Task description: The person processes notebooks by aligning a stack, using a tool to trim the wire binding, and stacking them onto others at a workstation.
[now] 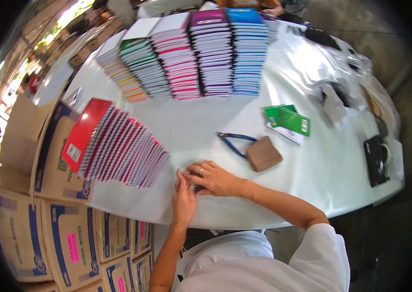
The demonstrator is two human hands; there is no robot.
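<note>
We keep both hands together at the near edge of the white plastic-covered desk (206, 121). Our right hand (214, 178), a ring on one finger, lies flat with its fingers curled over a small dark object (197, 188); our left hand (183, 198) comes up beside it, fingers pinched onto the same spot. The thing is almost wholly hidden under them, so we cannot tell what it is, nor whether either hand truly grips it or only presses on it.

We judge the chief risk to be slipping: the object sits close to the desk's edge on slick sheeting, and a push from either hand could slide it off towards us. Just to the left of our fingers leans a fanned row of red spiral-bound notebooks (118, 146); a careless left elbow could topple it.

Our right forearm reaches in from the lower right, bent at the elbow, wrist low. Our left forearm rises straight from below, wrist cocked inward.

Beyond our fingers lie blue-handled pliers (232, 142) and a brown square pad (263, 154), with green cards (291, 120) farther right. Stacks of coloured notebooks (191, 56) stand well beyond.
</note>
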